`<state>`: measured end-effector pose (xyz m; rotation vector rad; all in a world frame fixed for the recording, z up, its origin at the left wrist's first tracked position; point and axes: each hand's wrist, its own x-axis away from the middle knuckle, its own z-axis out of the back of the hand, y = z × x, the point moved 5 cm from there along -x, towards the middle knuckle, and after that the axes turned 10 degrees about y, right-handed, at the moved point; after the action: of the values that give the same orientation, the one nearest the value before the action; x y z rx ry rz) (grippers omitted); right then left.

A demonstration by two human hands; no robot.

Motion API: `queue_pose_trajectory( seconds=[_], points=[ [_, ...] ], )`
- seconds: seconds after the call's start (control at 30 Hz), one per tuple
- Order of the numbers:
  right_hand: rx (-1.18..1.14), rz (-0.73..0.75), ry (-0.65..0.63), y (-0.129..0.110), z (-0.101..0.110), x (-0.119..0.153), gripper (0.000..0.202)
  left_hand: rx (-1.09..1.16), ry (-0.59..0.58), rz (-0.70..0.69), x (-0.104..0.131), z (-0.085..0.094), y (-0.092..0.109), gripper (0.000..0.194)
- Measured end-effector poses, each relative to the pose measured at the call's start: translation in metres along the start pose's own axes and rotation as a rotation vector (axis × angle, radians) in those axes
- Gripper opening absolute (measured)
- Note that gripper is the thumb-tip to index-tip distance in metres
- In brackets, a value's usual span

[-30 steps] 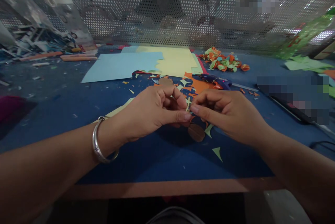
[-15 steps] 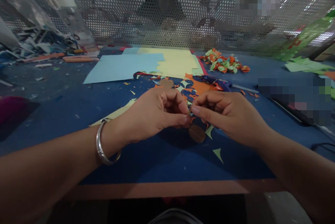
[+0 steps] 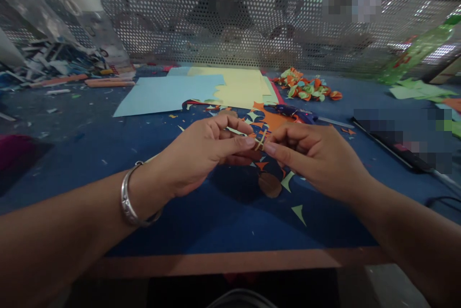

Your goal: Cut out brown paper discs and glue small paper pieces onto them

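Note:
Between my two hands is a small piece with thin pale-yellow strips that cross (image 3: pixel 260 143), perhaps paper; its exact kind is too small to tell. My left hand (image 3: pixel 219 147), with a silver bangle at the wrist, pinches its left side between thumb and fingers. On the other side, thumb and index finger of my right hand (image 3: pixel 304 152) close on its edge. Below them on the blue table lies a brown disc (image 3: pixel 270 184), with pale green paper scraps (image 3: pixel 288 182) beside it. Another brown disc (image 3: pixel 229 113) shows partly behind my left hand.
Blue sheets (image 3: pixel 169 91) and yellow sheets (image 3: pixel 239 87) lie behind my hands. Near them are a glue gun (image 3: pixel 300 113), orange paper scraps (image 3: pixel 277 120) and a heap of small orange and green paper pieces (image 3: pixel 309 88). A bottle (image 3: pixel 95 25) stands left, a green bottle (image 3: pixel 418 51) right.
My left hand has shifted slightly up and left, its thumb now higher. The crossed strips of the small piece show more clearly between the fingertips. My right hand stays nearly in place.

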<state>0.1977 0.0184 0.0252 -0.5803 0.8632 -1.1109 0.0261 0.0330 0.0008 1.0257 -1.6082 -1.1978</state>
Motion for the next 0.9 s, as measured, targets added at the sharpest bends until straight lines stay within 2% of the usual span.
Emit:
queue_pose_trajectory(
  seconds=[0.33, 0.7, 0.9],
  points=[
    [-0.029, 0.024, 0.006, -0.0005, 0.0001, 0.0001, 0.018, 0.011, -0.016, 0.045, -0.0004, -0.0012, -0.0027, 0.018],
    [0.002, 0.026, 0.004, 0.0001, 0.0001, 0.0002, 0.018, -0.030, -0.089, 0.036, 0.0003, -0.0034, -0.0045, 0.014],
    [0.006, 0.039, 0.014, 0.0013, 0.0000, 0.0000, 0.019, -0.054, -0.071, 0.049, 0.0013, -0.0057, -0.0051, 0.012]
  ],
)
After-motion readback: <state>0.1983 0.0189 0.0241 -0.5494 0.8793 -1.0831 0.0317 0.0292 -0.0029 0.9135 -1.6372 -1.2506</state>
